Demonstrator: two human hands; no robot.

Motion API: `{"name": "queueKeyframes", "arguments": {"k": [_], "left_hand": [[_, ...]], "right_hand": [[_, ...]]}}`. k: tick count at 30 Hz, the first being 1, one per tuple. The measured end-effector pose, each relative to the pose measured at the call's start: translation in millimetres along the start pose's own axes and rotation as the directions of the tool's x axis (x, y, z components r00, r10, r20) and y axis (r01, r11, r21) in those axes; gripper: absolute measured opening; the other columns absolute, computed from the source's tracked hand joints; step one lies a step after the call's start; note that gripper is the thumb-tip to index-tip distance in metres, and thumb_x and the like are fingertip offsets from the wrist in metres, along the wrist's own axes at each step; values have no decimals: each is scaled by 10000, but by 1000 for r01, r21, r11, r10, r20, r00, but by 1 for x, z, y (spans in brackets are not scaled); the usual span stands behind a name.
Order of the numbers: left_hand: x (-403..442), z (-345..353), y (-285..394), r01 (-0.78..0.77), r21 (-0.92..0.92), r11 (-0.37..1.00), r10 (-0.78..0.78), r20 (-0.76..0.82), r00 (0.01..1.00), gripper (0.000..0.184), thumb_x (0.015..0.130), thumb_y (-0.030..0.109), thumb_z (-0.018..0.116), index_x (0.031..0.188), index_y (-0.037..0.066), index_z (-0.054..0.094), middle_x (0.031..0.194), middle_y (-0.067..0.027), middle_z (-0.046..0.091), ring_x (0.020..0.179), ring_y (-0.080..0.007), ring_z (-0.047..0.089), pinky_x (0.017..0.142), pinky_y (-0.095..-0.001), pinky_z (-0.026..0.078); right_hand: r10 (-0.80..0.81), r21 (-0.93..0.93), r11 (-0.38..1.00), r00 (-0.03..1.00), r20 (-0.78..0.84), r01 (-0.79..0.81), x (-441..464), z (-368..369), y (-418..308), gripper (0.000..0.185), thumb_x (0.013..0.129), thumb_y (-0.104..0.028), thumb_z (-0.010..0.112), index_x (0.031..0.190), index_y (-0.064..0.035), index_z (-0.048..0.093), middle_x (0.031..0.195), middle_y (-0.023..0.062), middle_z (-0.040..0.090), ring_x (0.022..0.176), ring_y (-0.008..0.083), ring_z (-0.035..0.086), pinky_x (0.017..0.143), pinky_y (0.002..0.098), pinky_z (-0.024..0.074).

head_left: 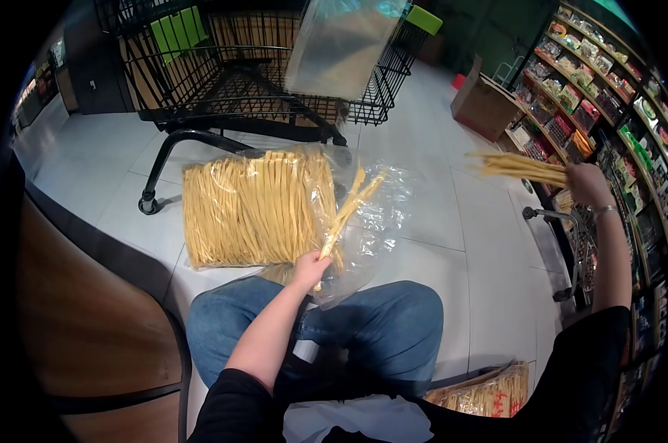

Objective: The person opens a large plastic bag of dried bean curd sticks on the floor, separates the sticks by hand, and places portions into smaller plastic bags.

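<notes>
A large clear plastic bag (384, 214) lies on the floor in front of my knees, its mouth spread to the right. Packed inside it is a thick stack of yellow dried bean curd sticks (249, 210). My left hand (312, 270) is closed round a few dried bean curd sticks (348, 210) at the bag's opening, their far ends pointing up and right. Out to the right, my right hand (589, 186) grips a bundle of the same sticks (522, 168), held up off the floor and pointing left.
A black wire shopping cart (238, 111) stands just beyond the bag, with clear plastic bags (345, 48) hanging on it. Shelves of packaged goods (592, 81) line the right, near a cardboard box (484, 107). Another pack of sticks (489, 391) lies by my right side. A wooden counter (97, 303) is at left.
</notes>
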State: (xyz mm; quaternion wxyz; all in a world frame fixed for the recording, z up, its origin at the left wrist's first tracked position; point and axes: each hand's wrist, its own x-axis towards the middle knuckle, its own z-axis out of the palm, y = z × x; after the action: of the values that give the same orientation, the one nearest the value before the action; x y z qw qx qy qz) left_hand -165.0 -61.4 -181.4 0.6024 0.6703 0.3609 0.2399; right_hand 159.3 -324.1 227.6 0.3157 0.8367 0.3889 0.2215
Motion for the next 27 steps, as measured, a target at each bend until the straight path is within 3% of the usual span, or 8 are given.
{"name": "queueKeyframes", "arguments": {"k": [4, 5, 6, 8, 9, 12, 16, 27], "left_hand": [[-6, 15, -11, 33, 0, 999, -33, -77, 996, 283, 691, 279, 554, 760, 8, 602, 612, -137, 568, 565, -237, 557, 549, -320, 415], [-8, 20, -9, 65, 21, 998, -62, -127, 990, 285, 693, 282, 547, 759, 11, 603, 628, -144, 574, 591, -253, 565, 566, -333, 421], [-8, 27, -5, 98, 34, 995, -90, -184, 979, 287, 695, 286, 540, 758, 13, 603, 644, -150, 580, 617, -269, 572, 582, -346, 426], [-24, 35, 27, 166, 79, 983, -136, -291, 947, 280, 696, 281, 534, 754, 16, 603, 656, -156, 582, 643, -289, 573, 602, -362, 429], [-30, 39, 40, 242, 134, 961, -174, -387, 905, 273, 697, 277, 529, 749, 18, 603, 668, -162, 585, 670, -308, 574, 622, -378, 431], [-15, 59, 21, 307, 33, 951, -272, -380, 884, 294, 708, 300, 536, 731, 15, 606, 725, -180, 590, 743, -324, 567, 671, -379, 426], [-18, 73, 21, 191, -204, 960, -251, -330, 910, 243, 750, 222, 573, 713, -17, 590, 599, -63, 546, 539, -153, 501, 531, -294, 395], [-6, 73, 3, 216, -176, 960, -247, -180, 952, 209, 785, 212, 549, 763, 8, 591, 517, -54, 485, 463, -143, 440, 464, -279, 352]], "right_hand": [[205, 532, 844, 959, -197, -71, -36, 46, 39, 217, 609, -18, 538, 825, -16, 512, 651, 155, 543, 642, 306, 550, 574, 383, 424], [312, 733, 680, 897, -312, 19, -40, 77, 29, 234, 614, -36, 525, 845, -12, 500, 625, 101, 535, 576, 214, 544, 533, 326, 418], [422, 964, 264, 902, -89, -28, -53, 70, -8, 233, 621, -35, 513, 854, -18, 496, 636, 47, 516, 560, 130, 514, 511, 262, 415], [421, 989, -84, 895, 147, -123, -72, 74, -69, 198, 650, -18, 512, 844, -10, 471, 653, 37, 493, 558, 119, 502, 505, 229, 423], [379, 905, -420, 920, 101, 74, -81, 87, -108, 197, 689, -41, 542, 860, -12, 448, 648, 48, 487, 556, 130, 505, 521, 252, 442], [247, 566, -816, 955, 164, 114, -105, 92, -218, 197, 724, -33, 548, 880, -12, 430, 651, 64, 486, 560, 144, 508, 583, 298, 474], [185, 555, -832, 945, 270, 4, -109, 93, -305, 151, 723, -31, 564, 834, 3, 467, 688, 68, 508, 577, 135, 519, 582, 282, 470], [34, 468, -875, 951, 308, -121, -17, 140, -336, 157, 715, -61, 565, 829, 28, 504, 692, 80, 535, 578, 166, 536, 487, 257, 444]]}}
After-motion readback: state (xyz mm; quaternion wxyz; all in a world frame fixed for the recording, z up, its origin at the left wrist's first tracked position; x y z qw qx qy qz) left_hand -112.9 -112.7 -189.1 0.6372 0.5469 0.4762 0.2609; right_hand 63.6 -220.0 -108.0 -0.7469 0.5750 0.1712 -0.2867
